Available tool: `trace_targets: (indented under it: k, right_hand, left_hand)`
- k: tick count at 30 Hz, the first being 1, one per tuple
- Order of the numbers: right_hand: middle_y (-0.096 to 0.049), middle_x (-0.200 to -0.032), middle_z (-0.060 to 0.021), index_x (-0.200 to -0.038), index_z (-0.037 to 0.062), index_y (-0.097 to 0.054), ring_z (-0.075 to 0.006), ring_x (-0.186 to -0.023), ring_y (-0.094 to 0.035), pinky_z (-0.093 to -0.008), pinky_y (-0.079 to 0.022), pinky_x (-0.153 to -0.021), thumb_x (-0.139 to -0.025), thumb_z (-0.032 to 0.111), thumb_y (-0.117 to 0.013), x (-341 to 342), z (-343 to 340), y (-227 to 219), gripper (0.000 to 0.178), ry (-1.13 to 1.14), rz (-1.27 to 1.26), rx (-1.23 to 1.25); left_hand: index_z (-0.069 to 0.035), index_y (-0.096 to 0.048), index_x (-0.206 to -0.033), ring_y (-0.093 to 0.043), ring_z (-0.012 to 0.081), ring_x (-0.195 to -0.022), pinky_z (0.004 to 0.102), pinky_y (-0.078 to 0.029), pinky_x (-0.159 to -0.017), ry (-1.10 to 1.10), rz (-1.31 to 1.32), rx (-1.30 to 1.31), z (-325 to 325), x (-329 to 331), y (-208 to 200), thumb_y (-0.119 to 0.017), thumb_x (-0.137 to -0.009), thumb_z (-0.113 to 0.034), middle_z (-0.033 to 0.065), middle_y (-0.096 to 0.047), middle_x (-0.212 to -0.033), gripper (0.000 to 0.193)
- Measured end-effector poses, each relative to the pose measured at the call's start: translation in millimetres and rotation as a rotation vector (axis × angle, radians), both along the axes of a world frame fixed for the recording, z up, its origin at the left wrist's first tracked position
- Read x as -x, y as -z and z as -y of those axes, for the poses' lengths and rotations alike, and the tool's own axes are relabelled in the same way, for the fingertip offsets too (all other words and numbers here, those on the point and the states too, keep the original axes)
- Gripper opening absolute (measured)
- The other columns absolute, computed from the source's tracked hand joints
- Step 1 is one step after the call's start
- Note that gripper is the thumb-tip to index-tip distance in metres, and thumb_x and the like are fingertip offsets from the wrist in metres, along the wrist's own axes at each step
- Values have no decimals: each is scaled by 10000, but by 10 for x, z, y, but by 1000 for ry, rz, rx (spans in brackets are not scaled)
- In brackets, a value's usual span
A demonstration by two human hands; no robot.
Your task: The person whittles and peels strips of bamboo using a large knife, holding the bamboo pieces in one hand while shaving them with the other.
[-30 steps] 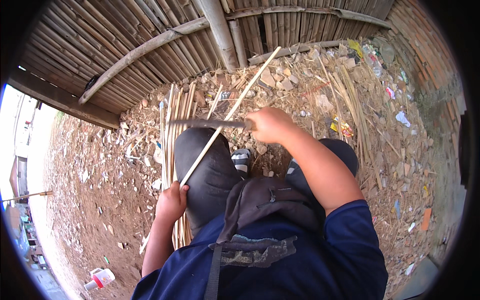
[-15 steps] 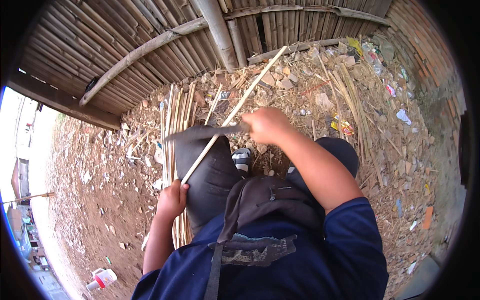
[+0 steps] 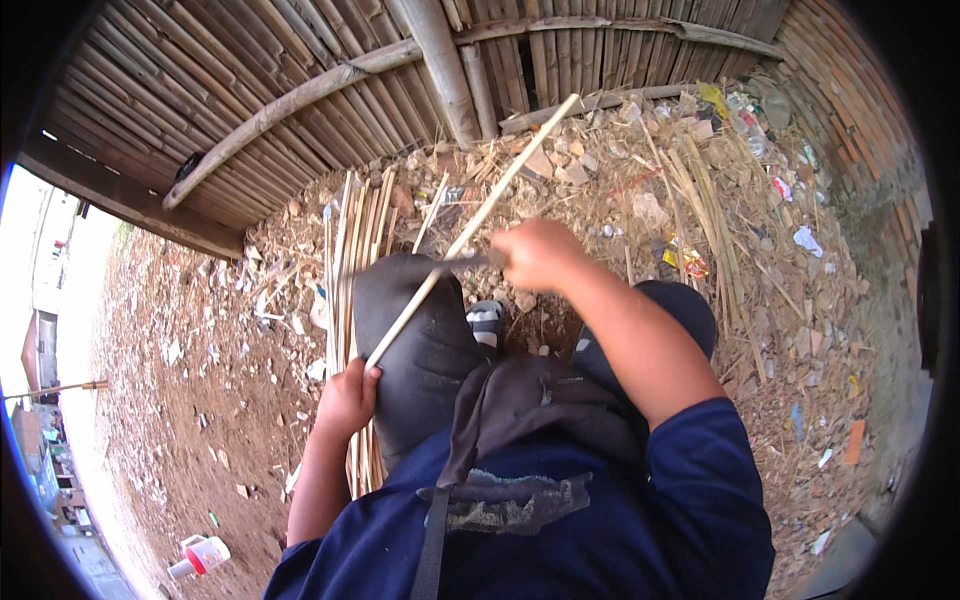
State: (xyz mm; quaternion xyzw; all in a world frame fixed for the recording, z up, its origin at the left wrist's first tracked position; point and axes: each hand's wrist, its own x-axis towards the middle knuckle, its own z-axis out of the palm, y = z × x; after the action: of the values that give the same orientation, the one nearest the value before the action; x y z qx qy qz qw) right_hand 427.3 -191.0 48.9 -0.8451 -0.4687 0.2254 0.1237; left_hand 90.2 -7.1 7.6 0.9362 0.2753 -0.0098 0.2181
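Note:
A long pale bamboo strip (image 3: 495, 195) slants up and away to the right across my left knee. Its near end is gripped by my left hand (image 3: 346, 398), fingers wrapped round it. My right hand (image 3: 535, 254) is closed on the handle of a machete (image 3: 462, 264). The blade is smeared by motion and points left, lying across the strip over the knee; whether it cuts into the strip I cannot tell. Beside my left leg lies a bundle of similar bamboo strips (image 3: 347, 250), partly hidden by the leg and left hand.
A bamboo slat wall (image 3: 290, 110) with a thick post (image 3: 440, 70) stands ahead, a brick wall (image 3: 850, 100) at right. More split bamboo (image 3: 712, 220) lies right of my knees. Rubble and litter cover the ground. A white and red jug (image 3: 205, 554) lies at lower left.
The view has shifted very slightly. My right hand still holds the machete across the strip, its blade now more blurred; the left hand keeps its grip on the near end.

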Motion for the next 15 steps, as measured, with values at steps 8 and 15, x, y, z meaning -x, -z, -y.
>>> trace_targets:
  k: [8,15]
  right_hand:
    - [-723,-996,-138,-1133,55,-679,-293,-896,-720,-436,-571,-799,-884,159,-640,-365,48,-5,272,378,-316,66]
    - [-694,-800,-148,-973,102,-681,-325,-774,-703,-465,-547,-684,-853,208,-668,-165,106,118,161,14,30,-112]
  left_hand:
    - [-19,-507,-868,-636,512,-743,584,-488,-663,47,-39,-6,-54,37,-138,-510,-1052,-339,271,-633,-715,369]
    - [-27,-496,-852,-624,506,-672,574,-473,-590,17,72,2,37,6,15,-544,-1035,-278,264,-599,-641,315]
